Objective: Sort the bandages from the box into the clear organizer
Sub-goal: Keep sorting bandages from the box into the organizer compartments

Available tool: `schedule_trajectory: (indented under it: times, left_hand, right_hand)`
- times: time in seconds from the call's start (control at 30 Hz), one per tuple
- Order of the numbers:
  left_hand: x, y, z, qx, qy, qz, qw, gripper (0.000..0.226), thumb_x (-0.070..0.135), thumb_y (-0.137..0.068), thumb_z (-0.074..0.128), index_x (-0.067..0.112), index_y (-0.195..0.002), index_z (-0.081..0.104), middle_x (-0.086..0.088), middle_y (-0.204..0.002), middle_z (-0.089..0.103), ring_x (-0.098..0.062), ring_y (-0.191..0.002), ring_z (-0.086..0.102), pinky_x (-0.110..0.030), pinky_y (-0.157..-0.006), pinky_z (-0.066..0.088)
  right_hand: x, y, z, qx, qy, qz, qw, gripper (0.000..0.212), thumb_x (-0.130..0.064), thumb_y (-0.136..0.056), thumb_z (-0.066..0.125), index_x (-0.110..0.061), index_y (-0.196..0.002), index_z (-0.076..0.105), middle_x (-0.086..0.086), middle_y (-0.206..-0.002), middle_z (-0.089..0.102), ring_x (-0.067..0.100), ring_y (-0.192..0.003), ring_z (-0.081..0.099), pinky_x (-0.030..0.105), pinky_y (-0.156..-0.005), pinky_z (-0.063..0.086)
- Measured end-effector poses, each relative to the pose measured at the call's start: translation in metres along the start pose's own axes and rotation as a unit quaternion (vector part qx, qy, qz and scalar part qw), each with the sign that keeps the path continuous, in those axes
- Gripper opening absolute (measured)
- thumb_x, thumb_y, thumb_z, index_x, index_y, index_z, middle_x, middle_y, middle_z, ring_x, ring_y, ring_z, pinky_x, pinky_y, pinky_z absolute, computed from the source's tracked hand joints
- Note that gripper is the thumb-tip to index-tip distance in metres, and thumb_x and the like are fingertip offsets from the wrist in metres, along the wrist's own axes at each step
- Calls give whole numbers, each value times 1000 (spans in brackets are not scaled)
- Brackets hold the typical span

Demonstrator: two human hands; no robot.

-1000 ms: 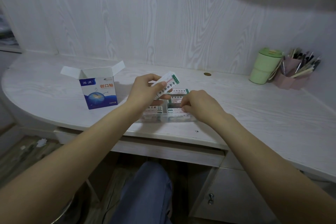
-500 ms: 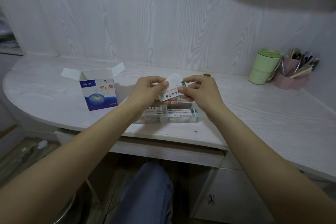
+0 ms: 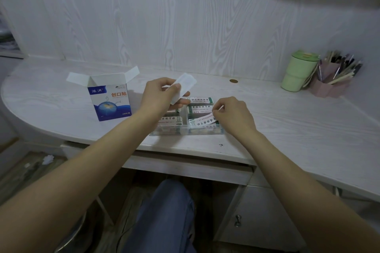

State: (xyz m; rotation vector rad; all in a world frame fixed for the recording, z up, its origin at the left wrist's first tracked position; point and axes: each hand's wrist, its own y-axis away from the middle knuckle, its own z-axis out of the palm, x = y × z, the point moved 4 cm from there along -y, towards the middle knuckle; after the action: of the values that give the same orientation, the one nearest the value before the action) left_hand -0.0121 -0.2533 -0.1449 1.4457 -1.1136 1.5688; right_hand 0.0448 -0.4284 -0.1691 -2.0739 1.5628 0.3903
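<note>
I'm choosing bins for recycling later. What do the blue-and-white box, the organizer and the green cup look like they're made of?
Blue-and-white box: thin printed cardboard with a slight sheen; its folded flaps stand open.
Organizer: clear hard plastic, probably; the bandages show through its walls.
Green cup: matte pale green, likely plastic or a fibre composite; the look leaves it open.

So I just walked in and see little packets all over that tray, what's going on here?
A person seated at the desk is sorting bandages from the open blue and white box into the clear organizer. The left hand holds a few bandages up above the organizer. The right hand pinches one bandage and holds it over the front right compartment. Several compartments already hold bandages. A green cup and a pen holder stand off to the right.
</note>
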Motion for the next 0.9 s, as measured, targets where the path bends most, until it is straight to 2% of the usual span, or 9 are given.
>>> schedule_trajectory:
  times: [0.17, 0.3, 0.37, 0.43, 0.53, 0.67, 0.73, 0.83, 0.9]
  left_hand:
    - [-1, 1, 1, -6, -7, -7, 1000, 11, 9, -97, 50, 12, -101, 60, -3, -81, 71, -17, -68, 72, -22, -59, 58]
    - [0, 2, 1, -5, -8, 9, 1000, 12, 5, -95, 51, 12, -95, 61, -5, -84, 69, -18, -68, 72, -24, -63, 59]
    - [1, 3, 2, -4, -11, 17, 1000, 11, 4, -94, 53, 11, -94, 61, -8, -90, 67, -18, -68, 72, -25, -64, 59]
    - [2, 5, 3, -18, -12, 17, 1000, 8, 4, -93, 56, 10, -95, 61, -11, -97, 66, -19, -68, 72, -24, -62, 59]
    - [5, 11, 8, -51, -17, 13, 998, 7, 2, -89, 61, 9, -91, 62, -4, -90, 63, -9, -60, 70, -17, -53, 54]
    - [10, 13, 11, -35, -21, 47, 998, 8, -1, -87, 63, 2, -94, 62, -3, -84, 61, -3, -53, 66, -15, -49, 51]
    - [9, 12, 10, -38, -18, 43, 998, 8, -1, -86, 64, 2, -93, 62, -6, -84, 62, -6, -53, 67, -16, -50, 52]
    - [7, 13, 12, -76, -28, 34, 996, 6, 3, -88, 63, 8, -91, 64, -4, -83, 64, -7, -57, 68, -18, -53, 54]
    - [6, 13, 15, -105, -26, 32, 994, 8, 6, -92, 58, 7, -97, 64, -5, -83, 66, -9, -59, 69, -17, -55, 54]
  right_hand:
    - [-6, 4, 0, -1, 57, -20, 998, 15, -16, -87, 55, -17, -89, 70, 2, -88, 68, 22, -85, 61, 28, -62, 43]
    - [-6, 2, 1, -22, 74, -35, 996, 13, -11, -85, 60, -17, -85, 72, 0, -88, 69, 19, -85, 61, 26, -62, 42]
    - [-7, 0, 0, -6, 24, -45, 999, 13, -12, -85, 61, -17, -86, 72, -2, -88, 69, 14, -83, 61, 25, -63, 45]
    - [-12, 0, -6, 24, -93, -57, 994, 10, -18, -88, 62, -18, -89, 72, -6, -87, 68, 7, -79, 60, 16, -65, 44]
    - [-24, 3, -14, 9, -316, -38, 948, 8, -23, -87, 66, -18, -92, 69, -3, -81, 69, 4, -65, 60, 14, -58, 42]
    - [-30, 3, -14, -27, -460, 17, 887, 18, -22, -94, 56, -11, -92, 69, 2, -78, 70, 11, -61, 61, 19, -48, 40]
    - [-30, 4, -13, -41, -498, 31, 865, 27, -28, -96, 52, -7, -94, 69, 7, -80, 70, 13, -63, 62, 21, -53, 44]
    - [-30, 7, -15, -27, -456, -20, 889, 7, -9, -87, 65, -9, -92, 69, 3, -73, 66, 6, -58, 60, 17, -58, 49]
    - [-30, 8, -16, -21, -450, -32, 892, 12, -1, -84, 67, -10, -92, 69, 3, -71, 64, 3, -53, 59, 15, -56, 49]
